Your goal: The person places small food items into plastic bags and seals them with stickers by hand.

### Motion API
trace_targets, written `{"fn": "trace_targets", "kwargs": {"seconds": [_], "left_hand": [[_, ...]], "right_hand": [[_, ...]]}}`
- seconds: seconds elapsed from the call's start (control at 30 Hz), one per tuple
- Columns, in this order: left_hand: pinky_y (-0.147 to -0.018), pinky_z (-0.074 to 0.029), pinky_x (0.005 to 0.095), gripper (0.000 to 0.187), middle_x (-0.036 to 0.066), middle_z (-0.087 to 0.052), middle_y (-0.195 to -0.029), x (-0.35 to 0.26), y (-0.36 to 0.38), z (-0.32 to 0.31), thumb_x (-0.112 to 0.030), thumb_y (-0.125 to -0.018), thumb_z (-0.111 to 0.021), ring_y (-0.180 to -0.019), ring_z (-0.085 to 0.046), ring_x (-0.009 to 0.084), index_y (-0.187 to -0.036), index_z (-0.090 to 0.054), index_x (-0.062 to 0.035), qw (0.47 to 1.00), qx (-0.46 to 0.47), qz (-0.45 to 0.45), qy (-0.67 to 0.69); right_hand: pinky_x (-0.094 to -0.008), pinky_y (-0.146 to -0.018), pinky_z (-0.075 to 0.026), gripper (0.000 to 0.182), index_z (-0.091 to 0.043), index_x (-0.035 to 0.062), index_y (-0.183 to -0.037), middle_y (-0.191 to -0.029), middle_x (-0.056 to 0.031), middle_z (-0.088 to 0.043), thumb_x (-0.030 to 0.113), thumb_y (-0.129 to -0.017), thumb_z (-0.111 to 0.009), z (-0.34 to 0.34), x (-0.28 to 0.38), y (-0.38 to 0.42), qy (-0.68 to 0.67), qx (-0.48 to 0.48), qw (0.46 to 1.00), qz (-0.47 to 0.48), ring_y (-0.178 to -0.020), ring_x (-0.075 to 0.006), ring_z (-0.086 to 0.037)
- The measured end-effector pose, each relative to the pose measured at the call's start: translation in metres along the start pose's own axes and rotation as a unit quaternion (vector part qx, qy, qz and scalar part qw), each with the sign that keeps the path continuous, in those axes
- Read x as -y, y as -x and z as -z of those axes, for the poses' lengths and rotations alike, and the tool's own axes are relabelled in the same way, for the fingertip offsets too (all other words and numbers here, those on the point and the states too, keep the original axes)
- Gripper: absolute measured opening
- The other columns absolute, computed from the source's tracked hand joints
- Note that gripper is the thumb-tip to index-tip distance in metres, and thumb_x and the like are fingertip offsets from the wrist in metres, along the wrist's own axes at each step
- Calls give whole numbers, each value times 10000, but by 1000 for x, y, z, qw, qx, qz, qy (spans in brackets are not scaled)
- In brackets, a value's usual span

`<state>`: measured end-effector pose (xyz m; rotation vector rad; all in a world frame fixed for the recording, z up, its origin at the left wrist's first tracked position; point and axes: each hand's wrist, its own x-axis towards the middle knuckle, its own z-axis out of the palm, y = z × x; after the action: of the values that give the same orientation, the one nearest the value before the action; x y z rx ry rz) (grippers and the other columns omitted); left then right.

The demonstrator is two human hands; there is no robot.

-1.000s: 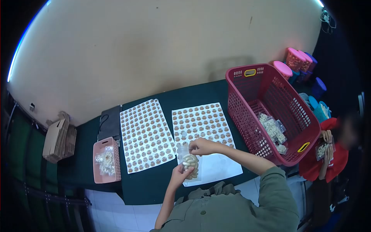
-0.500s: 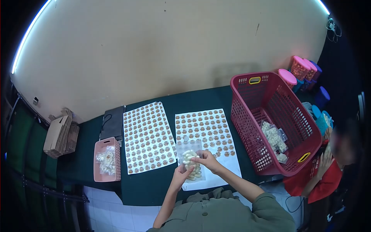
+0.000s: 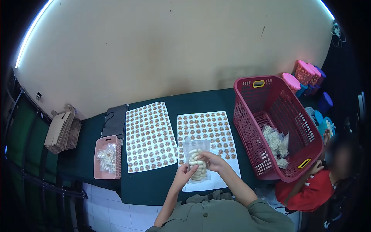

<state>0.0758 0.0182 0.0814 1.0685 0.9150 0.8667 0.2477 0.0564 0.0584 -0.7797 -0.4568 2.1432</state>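
A clear plastic pouch (image 3: 198,176) filled with pale, oblong pieces is held up in front of me, over a sheet of round brown stickers (image 3: 206,123). My left hand (image 3: 186,176) grips the pouch's left edge, with the thumb across its front. On the other side my right hand (image 3: 212,161) is closed on the pouch's right edge, its fingers over the upper pieces. The sheet's lower part shows bare white backing beside the pouch. Whether a sticker is between my right fingers is too small to tell.
More sticker sheets (image 3: 150,139) lie to the left, near a pink basket (image 3: 119,162) of filled bags. A large maroon basket (image 3: 247,127) with bags stands right, a person in red (image 3: 309,189) beside it. Folded cardboard (image 3: 60,133) and lidded tubs (image 3: 305,71) sit at the sides.
My hands and the pouch have shifted slightly right. The person in red has lowered and leaned in closer to the maroon basket, and a bag inside it sits differently. The whole view has moved a little.
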Motion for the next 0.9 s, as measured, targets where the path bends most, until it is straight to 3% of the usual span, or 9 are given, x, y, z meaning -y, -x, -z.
{"fn": "trace_targets", "kwargs": {"seconds": [0.13,0.2,0.3,0.43,0.7,0.73,0.83,0.9], "left_hand": [[-593,-446,182,293,30,-607,-819,1,-3,2,-244,-850,-567,-685,-551,48,-988,-570,14,998,-25,9,60],[-586,-444,181,280,28,-608,-805,7,-6,7,-239,-850,-567,-675,-547,44,-966,-577,15,998,-37,13,43],[-565,-437,177,255,21,-606,-768,14,-8,9,-233,-850,-568,-648,-538,34,-911,-591,13,998,-52,13,32],[-523,-417,170,232,10,-599,-720,5,-10,1,-228,-847,-572,-605,-525,24,-831,-597,2,996,-70,2,59],[-532,-437,181,206,26,-610,-729,15,-16,6,-198,-836,-587,-599,-540,42,-855,-599,7,995,-77,-11,57],[-538,-444,184,202,28,-612,-732,10,-15,0,-191,-835,-588,-600,-547,48,-861,-600,9,993,-88,-31,77],[-566,-468,198,204,22,-608,-741,6,-15,13,-209,-851,-560,-619,-564,54,-875,-596,-10,987,-133,-36,88],[-582,-477,200,201,23,-609,-762,3,-16,23,-208,-859,-545,-639,-577,66,-904,-591,-17,985,-139,-58,86]], "right_hand": [[-252,-777,-441,271,-577,-3,-972,-885,-69,-598,216,-814,-588,-17,4,6,58,-28,996,61,-857,-119,-556],[-238,-755,-427,289,-584,3,-975,-897,-61,-603,229,-798,-614,-17,5,8,233,-45,960,146,-854,-99,-542],[-225,-732,-418,307,-586,2,-979,-903,-48,-606,230,-780,-636,-22,8,10,287,-41,941,177,-838,-80,-533],[-223,-726,-422,295,-588,-2,-966,-891,-40,-607,212,-772,-646,-30,8,13,289,-50,938,182,-806,-77,-540],[-208,-705,-422,274,-566,16,-979,-865,-3,-586,214,-799,-623,-15,6,10,269,-32,938,215,-793,-52,-522],[-212,-712,-430,264,-561,34,-1004,-865,9,-576,229,-827,-585,-5,9,10,276,-55,936,214,-776,-50,-514],[-244,-731,-454,248,-569,47,-1000,-865,-16,-583,236,-840,-563,52,16,8,130,-121,955,239,-734,-79,-540],[-256,-723,-456,226,-575,33,-970,-863,-47,-593,181,-802,-596,98,14,10,232,-370,874,213,-719,-125,-562]]}}
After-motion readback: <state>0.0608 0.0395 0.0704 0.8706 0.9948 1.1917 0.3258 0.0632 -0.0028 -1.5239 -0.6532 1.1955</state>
